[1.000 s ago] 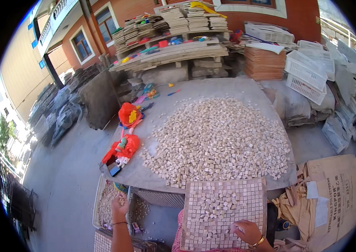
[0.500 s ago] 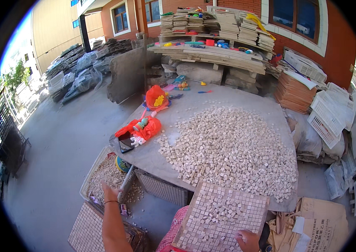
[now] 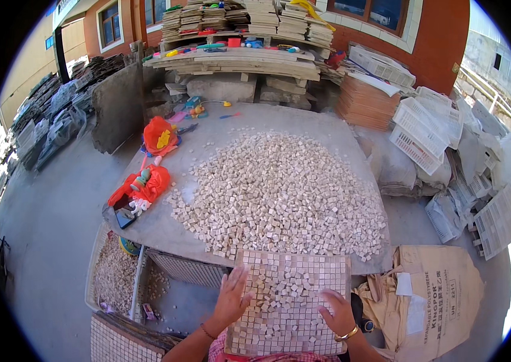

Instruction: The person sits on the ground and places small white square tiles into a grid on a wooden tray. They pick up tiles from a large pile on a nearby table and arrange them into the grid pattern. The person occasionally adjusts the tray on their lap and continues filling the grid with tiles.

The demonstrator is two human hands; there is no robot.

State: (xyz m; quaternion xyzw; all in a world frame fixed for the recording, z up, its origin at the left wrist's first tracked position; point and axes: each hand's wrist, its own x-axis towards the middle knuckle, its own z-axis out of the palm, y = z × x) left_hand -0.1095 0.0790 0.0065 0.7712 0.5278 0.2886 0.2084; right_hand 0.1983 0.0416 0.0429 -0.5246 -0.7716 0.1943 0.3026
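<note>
A square grid tray (image 3: 343, 280) lies close in front of me, many of its cells filled with small pale stone cubes. More cubes (image 3: 291, 288) sit loose on top of the filled cells, mostly around the middle. My left hand (image 3: 230, 298) is at the tray's left edge, fingers stretched and spread, holding nothing that shows. My right hand (image 3: 338, 314) hovers over or rests on the tray's right side, fingers extended and apart; contact cannot be told. Beyond the tray a big heap of the same cubes (image 3: 285, 187) covers much of a grey stone slab table (image 3: 140, 226).
A white crate (image 3: 91, 283) of stone chips stands at lower left, beside a stack of filled grid trays (image 3: 124, 338). Red bags (image 3: 153, 184) and a phone (image 3: 125, 218) lie on the table's left edge. A brown sack (image 3: 448, 289) and white plastic crates (image 3: 427, 133) are to the right.
My left hand has come from the crate of chips to the tray's left edge. The right hand has moved up along the tray's right side. The view has turned right.
</note>
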